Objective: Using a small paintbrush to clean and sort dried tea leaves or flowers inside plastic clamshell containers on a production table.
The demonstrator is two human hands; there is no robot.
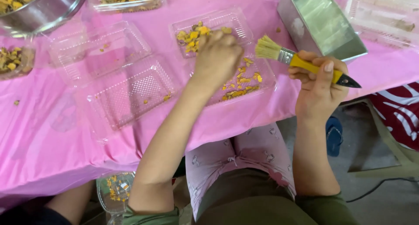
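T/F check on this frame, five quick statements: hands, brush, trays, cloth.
1. The right hand holds a yellow-handled brush. True.
2. The left hand grips a knife. False: no knife shows; it reaches into a clear plastic tray of yellow pieces.
3. The table cover is green. False: it is pink.
4. A metal bowl sits at the top left. True.
5. The open clear tray left of the left hand is heaped full. False: it holds only a few scraps.
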